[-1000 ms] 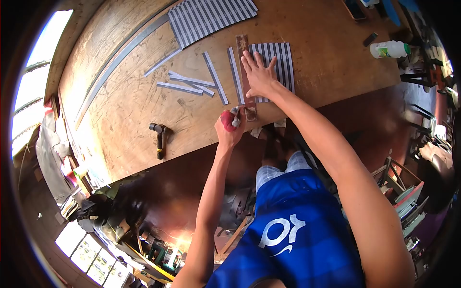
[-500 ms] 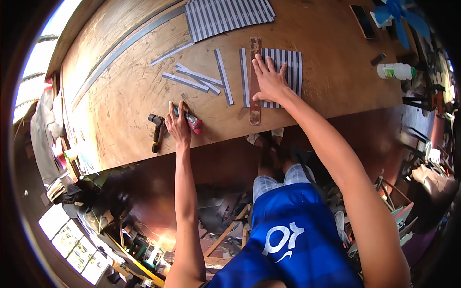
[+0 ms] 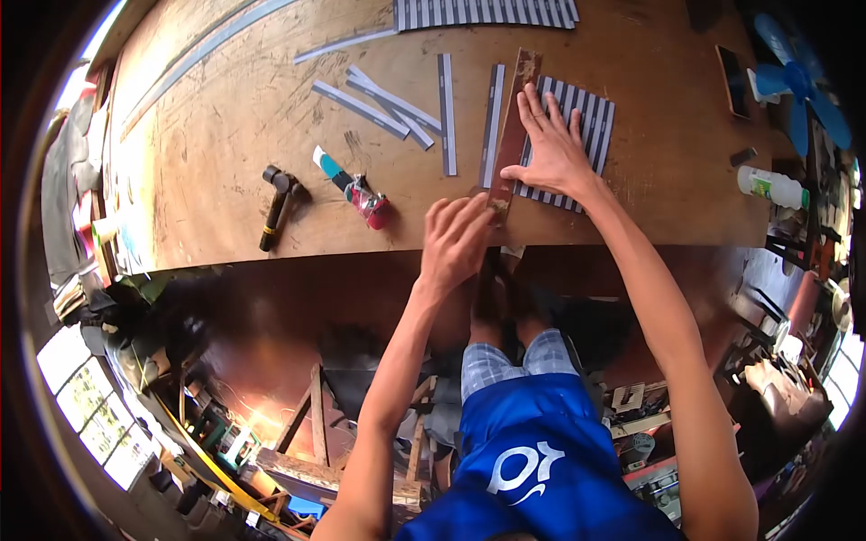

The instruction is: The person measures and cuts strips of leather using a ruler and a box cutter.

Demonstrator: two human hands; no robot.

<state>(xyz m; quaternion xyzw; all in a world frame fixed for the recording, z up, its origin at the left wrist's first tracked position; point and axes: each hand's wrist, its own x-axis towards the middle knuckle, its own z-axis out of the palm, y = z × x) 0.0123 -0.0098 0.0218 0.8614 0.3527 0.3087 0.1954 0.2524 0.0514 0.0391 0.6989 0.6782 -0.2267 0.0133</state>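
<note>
My right hand (image 3: 557, 153) lies with fingers spread over a grey-and-white striped sheet (image 3: 595, 126), its thumb on a rusty flat metal bar (image 3: 512, 135). At the bar's near end, my left hand (image 3: 457, 236) has its fingers curled and closed on it; the fingertips are partly hidden. The bar lies tilted along the sheet's left side. Just left of it is a cut strip (image 3: 492, 126), with another strip (image 3: 447, 113) farther left. A teal-and-pink tool (image 3: 352, 187) with a pale tip and wrapped handle lies apart from both hands.
A hammer (image 3: 277, 207) lies at the left. Several loose strips (image 3: 361, 110) and a larger striped sheet (image 3: 487, 13) are farther back. On the right are a phone (image 3: 732, 81), a blue fan (image 3: 798, 79) and a white bottle (image 3: 771, 187). The wooden table's edge (image 3: 361, 254) runs before me.
My left hand has left the teal-and-pink tool and moved right to the metal bar's near end. The bar and striped sheet have turned, and the camera view has shifted.
</note>
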